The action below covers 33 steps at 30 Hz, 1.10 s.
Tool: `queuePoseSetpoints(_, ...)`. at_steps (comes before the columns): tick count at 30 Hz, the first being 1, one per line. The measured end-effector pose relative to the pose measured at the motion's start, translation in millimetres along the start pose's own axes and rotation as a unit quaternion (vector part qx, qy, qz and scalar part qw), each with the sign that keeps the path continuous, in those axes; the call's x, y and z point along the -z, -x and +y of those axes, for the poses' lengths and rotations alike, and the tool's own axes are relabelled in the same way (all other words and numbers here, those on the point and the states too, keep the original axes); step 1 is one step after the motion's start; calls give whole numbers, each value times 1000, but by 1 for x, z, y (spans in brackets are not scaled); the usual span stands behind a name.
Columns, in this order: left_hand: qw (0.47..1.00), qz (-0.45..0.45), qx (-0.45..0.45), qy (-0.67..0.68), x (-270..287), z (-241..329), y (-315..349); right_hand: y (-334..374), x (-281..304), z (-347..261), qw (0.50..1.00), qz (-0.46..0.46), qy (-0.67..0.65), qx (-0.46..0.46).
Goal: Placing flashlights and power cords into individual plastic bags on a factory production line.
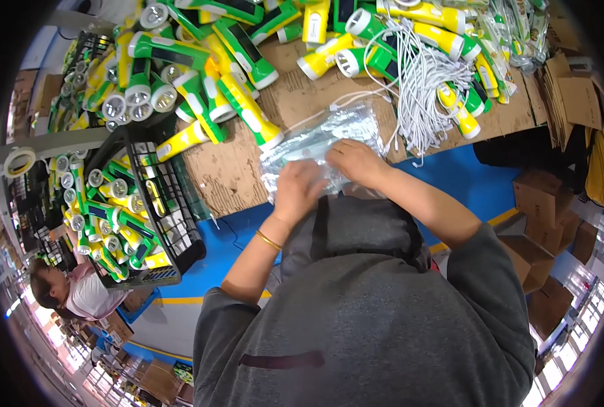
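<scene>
- Clear plastic packaging (356, 125) lies at the near edge of the brown table (213, 180).
- Left hand (297, 190), over that edge: motion-blurred, fingers half-curled at the plastic; whether it grips, I cannot tell.
- Right hand (355, 163), same edge: fingers bent, resting on the plastic; grip unclear.
- Black crate (192, 255), left of the table: full of green-and-yellow flashlights (115, 220).

On my feed, I see clear plastic bagging (348, 123), shiny and crinkled (whether anything sits inside, I can't tell), spread roughly flat and slightly slanted at the near edge of the brown tabletop (230, 178), just left of white cables (420, 95).
</scene>
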<state>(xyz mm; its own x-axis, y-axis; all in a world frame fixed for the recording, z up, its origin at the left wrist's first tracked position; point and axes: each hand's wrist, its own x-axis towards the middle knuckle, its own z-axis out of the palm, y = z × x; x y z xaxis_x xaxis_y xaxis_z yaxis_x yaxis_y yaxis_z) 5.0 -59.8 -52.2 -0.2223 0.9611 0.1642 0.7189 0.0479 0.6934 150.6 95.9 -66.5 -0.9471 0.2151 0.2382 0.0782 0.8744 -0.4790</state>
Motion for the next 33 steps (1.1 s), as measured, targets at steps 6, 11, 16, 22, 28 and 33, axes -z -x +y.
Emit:
queuePoseSetpoints(6,997,-29,29,-67,-13,5,3,2,18,-4,991,-34,47,123)
queuePoseSetpoints(11,992,-35,117,-11,3,26,-5,23,97,26,993,14,104,54)
queuePoseSetpoints(16,994,-41,89,48,11,39,-32,16,105,4,994,29,78,-64)
queuePoseSetpoints(22,974,-31,87,205,11,57,-66,-16,90,-25,948,130,-205,-203)
queuePoseSetpoints(28,943,-86,131,295,-2,47,-55,-9,85,-36,974,122,-118,-150)
queuePoseSetpoints(33,997,1,34,-66,11,56,-51,-12,115,-40,968,108,-187,-127)
